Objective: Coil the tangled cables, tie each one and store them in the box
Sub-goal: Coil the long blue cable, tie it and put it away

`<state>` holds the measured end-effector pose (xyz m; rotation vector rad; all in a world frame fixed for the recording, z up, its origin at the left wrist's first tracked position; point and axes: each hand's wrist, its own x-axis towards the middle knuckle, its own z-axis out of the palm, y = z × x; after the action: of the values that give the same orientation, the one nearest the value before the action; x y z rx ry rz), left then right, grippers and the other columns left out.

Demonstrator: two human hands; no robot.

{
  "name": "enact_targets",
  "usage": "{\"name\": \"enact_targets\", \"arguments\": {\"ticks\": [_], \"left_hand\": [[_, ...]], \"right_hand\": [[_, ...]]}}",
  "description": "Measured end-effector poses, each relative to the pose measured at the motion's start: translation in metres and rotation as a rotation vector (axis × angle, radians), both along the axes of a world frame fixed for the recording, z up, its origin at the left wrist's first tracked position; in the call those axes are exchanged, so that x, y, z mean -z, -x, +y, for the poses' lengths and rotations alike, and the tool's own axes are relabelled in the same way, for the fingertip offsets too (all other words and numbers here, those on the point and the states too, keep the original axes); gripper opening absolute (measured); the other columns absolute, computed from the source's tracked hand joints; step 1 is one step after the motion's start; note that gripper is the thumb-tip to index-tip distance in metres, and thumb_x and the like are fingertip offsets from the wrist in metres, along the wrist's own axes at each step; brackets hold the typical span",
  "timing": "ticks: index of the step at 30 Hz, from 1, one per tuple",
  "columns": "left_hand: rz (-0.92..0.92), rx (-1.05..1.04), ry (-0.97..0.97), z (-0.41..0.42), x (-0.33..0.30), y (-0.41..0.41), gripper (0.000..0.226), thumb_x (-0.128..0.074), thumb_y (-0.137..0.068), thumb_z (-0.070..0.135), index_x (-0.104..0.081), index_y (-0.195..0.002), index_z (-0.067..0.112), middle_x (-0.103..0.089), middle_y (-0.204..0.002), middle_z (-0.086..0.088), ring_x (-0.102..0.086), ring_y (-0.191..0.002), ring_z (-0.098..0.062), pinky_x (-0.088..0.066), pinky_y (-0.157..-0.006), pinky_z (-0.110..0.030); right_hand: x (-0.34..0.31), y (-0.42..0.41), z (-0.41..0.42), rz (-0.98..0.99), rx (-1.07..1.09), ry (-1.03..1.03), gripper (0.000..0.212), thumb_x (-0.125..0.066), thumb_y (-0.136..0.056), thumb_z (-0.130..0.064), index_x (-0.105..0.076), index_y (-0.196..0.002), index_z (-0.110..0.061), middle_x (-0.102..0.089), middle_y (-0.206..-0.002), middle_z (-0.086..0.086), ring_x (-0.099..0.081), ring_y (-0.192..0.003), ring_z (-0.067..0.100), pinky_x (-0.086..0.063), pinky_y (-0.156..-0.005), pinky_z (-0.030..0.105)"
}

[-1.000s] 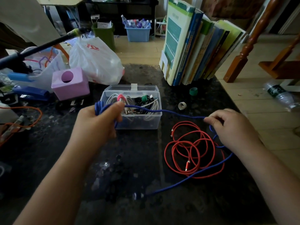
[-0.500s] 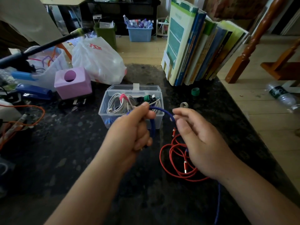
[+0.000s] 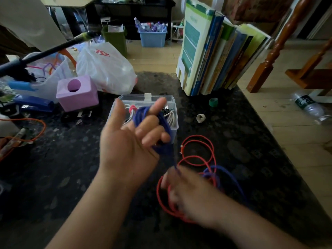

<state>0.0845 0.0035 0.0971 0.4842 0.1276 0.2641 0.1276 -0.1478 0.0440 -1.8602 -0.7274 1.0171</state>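
Note:
My left hand (image 3: 131, 139) is raised palm up in front of the clear plastic box (image 3: 171, 102). Loops of the blue cable (image 3: 142, 115) are wound round its fingers, with thumb and index finger sticking up. My right hand (image 3: 186, 193) is blurred, low over the table, and pinches the blue cable's free strand just below the left hand. The rest of the blue cable (image 3: 231, 178) trails right across the loose red cable (image 3: 197, 159) on the dark table. Tied white and black cables (image 3: 171, 118) lie inside the box.
A purple tissue box (image 3: 77, 92) and a white plastic bag (image 3: 106, 71) stand behind the box on the left. Leaning books (image 3: 215, 51) stand at the back right. A green tape ring (image 3: 213, 102) and a white ring (image 3: 200, 118) lie near them. An orange wire (image 3: 25, 130) lies at far left.
My left hand has turned palm up with more blue loops round its fingers. My right hand has dropped down and toward me along the blue strand.

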Motion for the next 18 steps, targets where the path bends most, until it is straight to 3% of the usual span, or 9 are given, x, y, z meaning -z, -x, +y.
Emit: {"name": "enact_targets", "arguments": {"ticks": [2,3,5,8,10,11,14,18], "left_hand": [[-0.013,-0.105,-0.132,0.008,-0.001,-0.002,0.077,-0.03,-0.096,0.063,-0.06,-0.122,-0.002,-0.034,-0.06,0.006,-0.037,-0.048,-0.01,-0.049,-0.06,-0.025],[0.012,-0.147,-0.219,0.011,0.0,-0.005,0.076,-0.028,-0.095,0.065,-0.056,-0.122,-0.001,-0.036,-0.061,0.004,-0.039,-0.051,-0.012,-0.049,-0.061,-0.025],[0.131,-0.22,-0.434,0.013,0.006,-0.013,0.07,-0.028,-0.09,0.067,-0.053,-0.115,0.006,-0.04,-0.056,0.003,-0.042,-0.05,-0.015,-0.044,-0.06,-0.027],[0.287,-0.306,-1.058,0.003,0.027,-0.014,0.052,-0.036,-0.093,0.065,-0.056,-0.101,0.017,-0.052,-0.063,0.007,-0.056,-0.069,-0.01,-0.045,-0.078,-0.022],[0.263,-0.223,-1.355,-0.006,0.042,-0.008,0.048,-0.035,-0.09,0.064,-0.057,-0.101,0.023,-0.058,-0.078,0.014,-0.058,-0.088,0.001,-0.045,-0.09,-0.016],[0.268,-0.161,-1.45,-0.008,0.047,-0.005,0.053,-0.033,-0.087,0.069,-0.059,-0.102,0.025,-0.061,-0.083,0.014,-0.059,-0.091,0.001,-0.047,-0.092,-0.022],[0.321,0.006,-1.586,-0.009,0.05,-0.003,0.07,-0.03,-0.077,0.086,-0.056,-0.079,0.021,-0.054,-0.066,0.01,-0.052,-0.061,-0.005,-0.051,-0.064,-0.04],[0.436,0.066,-1.868,-0.011,0.046,-0.002,0.055,-0.05,-0.07,0.077,-0.048,-0.069,0.022,-0.047,-0.058,0.007,-0.044,-0.05,-0.007,-0.039,-0.049,-0.032]], "right_hand": [[-0.001,0.02,-0.002,-0.077,-0.179,0.091,0.027,-0.041,-0.102,-0.043,-0.054,-0.09,-0.022,-0.061,-0.068,-0.005,-0.056,-0.06,0.007,-0.052,-0.065,0.034],[-0.005,0.025,-0.003,-0.158,-0.231,0.109,0.02,-0.043,-0.099,-0.041,-0.051,-0.094,-0.024,-0.063,-0.079,0.0,-0.06,-0.072,0.014,-0.053,-0.077,0.04],[-0.018,0.027,-0.003,-0.3,-0.241,0.102,0.013,-0.045,-0.097,-0.04,-0.047,-0.099,-0.028,-0.064,-0.092,0.001,-0.061,-0.088,0.019,-0.05,-0.085,0.043],[-0.037,0.013,-0.002,-0.645,-0.201,0.096,0.018,-0.041,-0.098,-0.043,-0.046,-0.098,-0.026,-0.065,-0.094,0.001,-0.062,-0.09,0.025,-0.049,-0.076,0.042],[-0.042,-0.002,-0.004,-0.893,-0.121,0.023,0.018,-0.041,-0.096,-0.038,-0.052,-0.094,-0.024,-0.065,-0.09,0.0,-0.063,-0.085,0.027,-0.049,-0.069,0.043],[-0.044,-0.011,-0.006,-0.973,-0.073,-0.018,0.019,-0.043,-0.094,-0.036,-0.057,-0.095,-0.024,-0.065,-0.088,-0.002,-0.064,-0.082,0.028,-0.05,-0.065,0.044],[-0.045,-0.035,-0.012,-1.103,-0.014,-0.087,0.02,-0.048,-0.09,-0.035,-0.066,-0.095,-0.029,-0.064,-0.083,-0.007,-0.063,-0.071,0.019,-0.05,-0.054,0.037],[-0.032,-0.059,-0.015,-1.183,-0.001,-0.017,0.004,-0.064,-0.083,-0.033,-0.061,-0.082,-0.031,-0.057,-0.076,-0.01,-0.054,-0.066,0.009,-0.042,-0.05,0.027]]}}
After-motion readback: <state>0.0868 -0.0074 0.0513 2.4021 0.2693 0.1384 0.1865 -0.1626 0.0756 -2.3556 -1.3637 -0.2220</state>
